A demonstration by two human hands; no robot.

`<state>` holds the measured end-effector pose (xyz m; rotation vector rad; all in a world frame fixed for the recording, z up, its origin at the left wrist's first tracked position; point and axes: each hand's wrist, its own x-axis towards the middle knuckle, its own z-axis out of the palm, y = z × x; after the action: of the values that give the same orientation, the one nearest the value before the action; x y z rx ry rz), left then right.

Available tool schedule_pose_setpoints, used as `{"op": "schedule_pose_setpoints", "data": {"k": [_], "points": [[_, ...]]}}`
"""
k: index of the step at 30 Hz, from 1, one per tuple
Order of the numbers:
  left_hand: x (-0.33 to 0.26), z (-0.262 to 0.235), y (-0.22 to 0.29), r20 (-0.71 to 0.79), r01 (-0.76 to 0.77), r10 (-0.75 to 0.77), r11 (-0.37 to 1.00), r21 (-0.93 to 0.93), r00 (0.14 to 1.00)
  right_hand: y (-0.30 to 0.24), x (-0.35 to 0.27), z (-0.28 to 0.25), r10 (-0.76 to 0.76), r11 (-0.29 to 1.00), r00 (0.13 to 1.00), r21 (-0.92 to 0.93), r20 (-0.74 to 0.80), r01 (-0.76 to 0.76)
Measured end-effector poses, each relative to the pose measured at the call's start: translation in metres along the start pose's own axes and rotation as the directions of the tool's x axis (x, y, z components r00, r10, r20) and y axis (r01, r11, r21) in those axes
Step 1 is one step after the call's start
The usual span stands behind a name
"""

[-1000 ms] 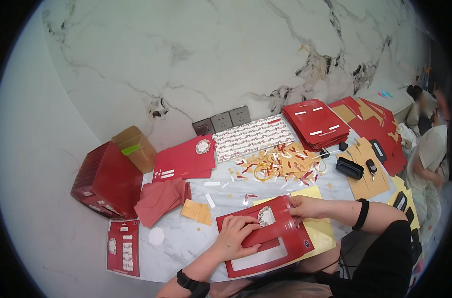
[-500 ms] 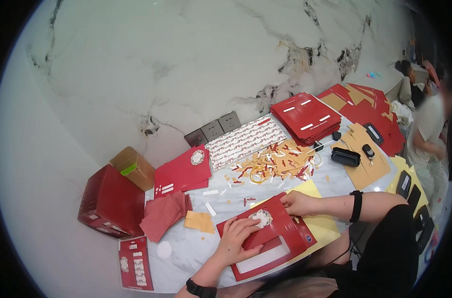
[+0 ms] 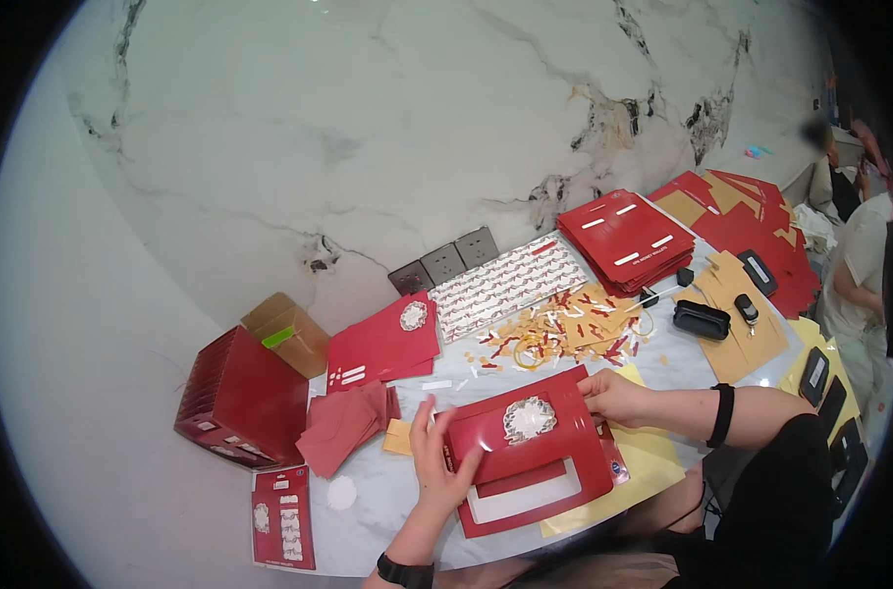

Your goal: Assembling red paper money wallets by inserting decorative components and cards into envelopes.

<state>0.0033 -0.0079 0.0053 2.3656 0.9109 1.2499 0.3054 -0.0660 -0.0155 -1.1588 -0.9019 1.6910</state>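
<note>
Where the red card point(image 3: 540, 452) lies: at the near edge of the bench point(image 3: 387, 506), over a yellow sheet point(image 3: 654, 457).
Card's long axis: left to right, its right end slanting toward the far edge.
Card's facing: white oval patch point(image 3: 530, 420) toward the far edge, slotted window point(image 3: 525, 493) toward the near one.
Right grip point(image 3: 618, 398): I pinch the card's far right corner.
Left grip point(image 3: 441, 469): my fingers are spread along the left edge, thumb on the face.
Card relative to grip: between my two hands.
</note>
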Motion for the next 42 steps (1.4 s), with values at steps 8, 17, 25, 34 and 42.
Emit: {"op": "schedule_pose_setpoints", "data": {"k": [8, 17, 25, 34, 42], "points": [[-0.008, 0.012, -0.026, 0.09, 0.246, -0.229, 0.905, -0.346, 0.969, -0.006, -0.003, 0.003, -0.011, 0.999, 0.999, 0.052, -0.031, 0.013], [-0.006, 0.01, -0.017, 0.121, 0.221, -0.192, 0.927, -0.304, 0.974, 0.008, 0.013, -0.005, -0.015, 0.999, 0.999, 0.052, 0.03, 0.014], [-0.006, 0.003, -0.006, 0.1, 0.158, -0.133, 0.937, -0.312, 0.986, 0.005, 0.019, -0.004, 0.024, 0.998, 0.997, 0.05, 0.073, -0.028], [-0.009, 0.01, -0.027, 0.055, 0.305, -0.312, 0.85, -0.429, 0.948, -0.014, 0.015, 0.007, 0.09, 0.968, 0.982, 0.245, -0.164, -0.048], [-0.015, 0.015, -0.022, 0.118, 0.279, -0.269, 0.957, -0.078, 0.956, -0.017, 0.0, 0.026, -0.574, -0.04, 0.636, -0.793, 0.516, 0.608]]}}
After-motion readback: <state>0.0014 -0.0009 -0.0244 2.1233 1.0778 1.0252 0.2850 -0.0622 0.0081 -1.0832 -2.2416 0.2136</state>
